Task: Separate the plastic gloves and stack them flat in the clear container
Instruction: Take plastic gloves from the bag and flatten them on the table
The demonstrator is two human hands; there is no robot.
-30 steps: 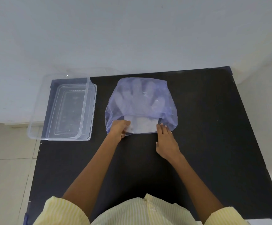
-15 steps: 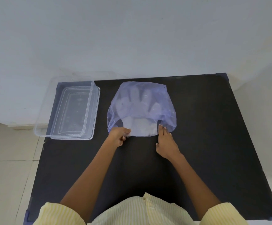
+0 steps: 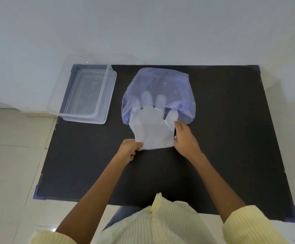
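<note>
A translucent whitish plastic glove stack point(image 3: 152, 131), hand-shaped, lies flat near the middle of the black rectangular table mat point(image 3: 222, 138), its cuff end free and its fingertips tucked inside a crumpled bluish-purple plastic bag point(image 3: 160, 85) that spreads out at 12 o'clock from it. The left hand point(image 3: 130, 149) sits at 7 o'clock of the glove stack, fingers curled closed and pinching the lower left corner of the cuff between thumb and fingers. The right hand point(image 3: 184, 138) sits at 4 o'clock, lying along the stack's right edge with fingers extended and close together, touching the plastic near the glove thumb; whether it actually grips anything cannot be told. At 10 o'clock from the gloves, well apart from the bag, a clear rectangular plastic container point(image 3: 88, 94) rests on the mat's far left corner, overhanging its edge. Pale yellow striped sleeves point(image 3: 245, 224) show at 6 o'clock.
</note>
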